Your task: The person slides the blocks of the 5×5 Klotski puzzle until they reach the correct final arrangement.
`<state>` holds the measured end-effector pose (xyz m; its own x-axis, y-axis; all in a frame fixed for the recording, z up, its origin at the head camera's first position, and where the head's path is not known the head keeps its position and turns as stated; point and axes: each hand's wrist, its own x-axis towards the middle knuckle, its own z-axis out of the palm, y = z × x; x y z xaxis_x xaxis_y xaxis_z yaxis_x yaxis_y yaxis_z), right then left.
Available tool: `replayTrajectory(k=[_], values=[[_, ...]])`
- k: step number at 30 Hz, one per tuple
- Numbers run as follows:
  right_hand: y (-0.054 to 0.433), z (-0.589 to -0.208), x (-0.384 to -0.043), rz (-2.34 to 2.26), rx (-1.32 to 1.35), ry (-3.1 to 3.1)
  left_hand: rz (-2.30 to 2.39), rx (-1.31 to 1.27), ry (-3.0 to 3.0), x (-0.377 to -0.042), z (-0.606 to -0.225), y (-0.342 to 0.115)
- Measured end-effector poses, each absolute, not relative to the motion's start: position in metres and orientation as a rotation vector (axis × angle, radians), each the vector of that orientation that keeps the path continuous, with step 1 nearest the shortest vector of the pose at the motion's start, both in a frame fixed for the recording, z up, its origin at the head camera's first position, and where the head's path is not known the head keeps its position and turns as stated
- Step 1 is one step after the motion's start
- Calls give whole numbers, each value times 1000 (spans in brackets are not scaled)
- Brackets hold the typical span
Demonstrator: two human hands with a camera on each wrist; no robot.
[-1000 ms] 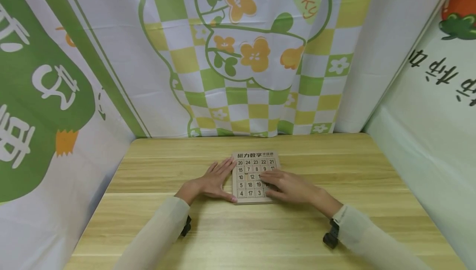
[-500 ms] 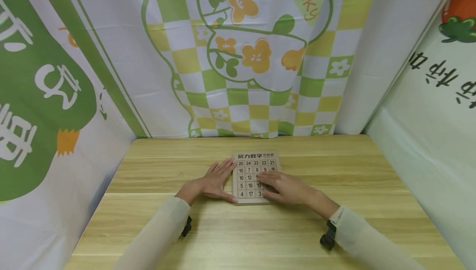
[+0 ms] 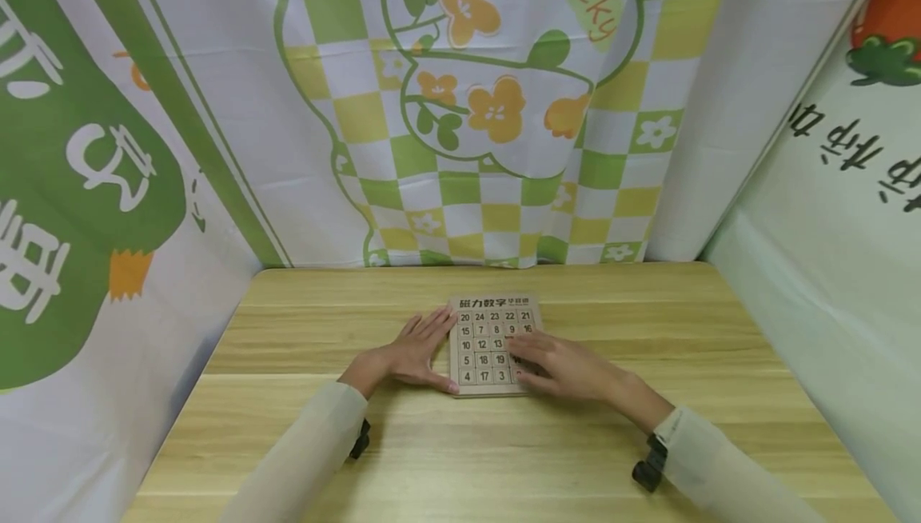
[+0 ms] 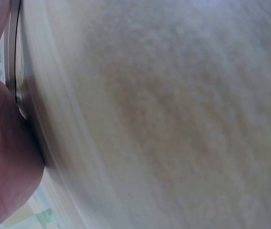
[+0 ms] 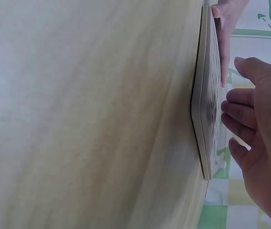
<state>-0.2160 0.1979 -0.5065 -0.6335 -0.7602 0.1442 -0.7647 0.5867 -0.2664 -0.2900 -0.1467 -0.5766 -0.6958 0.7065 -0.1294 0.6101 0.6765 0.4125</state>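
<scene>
A wooden number sliding puzzle (image 3: 484, 353) lies flat on the table, its tiles bearing printed numbers and its title strip at the far side. My left hand (image 3: 412, 353) rests against the puzzle's left edge, fingers spread and fairly straight, the thumb at the near corner. Over the right part of the tiles is my right hand (image 3: 568, 365), its fingers loosely bent and hiding several tiles. In the right wrist view, the right fingertips (image 5: 226, 106) hover at or just above the puzzle's face; contact cannot be told. The left wrist view shows mostly tabletop beside the palm.
The wood-grain table (image 3: 460, 459) extends all round the puzzle. A printed cloth (image 3: 460, 211) hangs along the back edge, with more printed cloth at both sides. A black strapped device (image 3: 650, 463) sits on the right wrist.
The 12 tile has slid left beside the 10, closing the gap there, and the 13 tile now follows it. My right hand moved left, then back right. The left hand stayed put.
</scene>
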Motion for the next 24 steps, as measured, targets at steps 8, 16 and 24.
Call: replayTrajectory(k=[8, 16, 24], values=[[205, -508, -204, 485, 1340, -2745, 494, 1028, 2603, -287, -571, -146], [210, -505, -190, 500, 1321, -2801, 488, 1033, 2600, -286, -570, -146], [212, -508, -186, 478, 1338, -2794, 491, 1035, 2599, -287, -571, -146]])
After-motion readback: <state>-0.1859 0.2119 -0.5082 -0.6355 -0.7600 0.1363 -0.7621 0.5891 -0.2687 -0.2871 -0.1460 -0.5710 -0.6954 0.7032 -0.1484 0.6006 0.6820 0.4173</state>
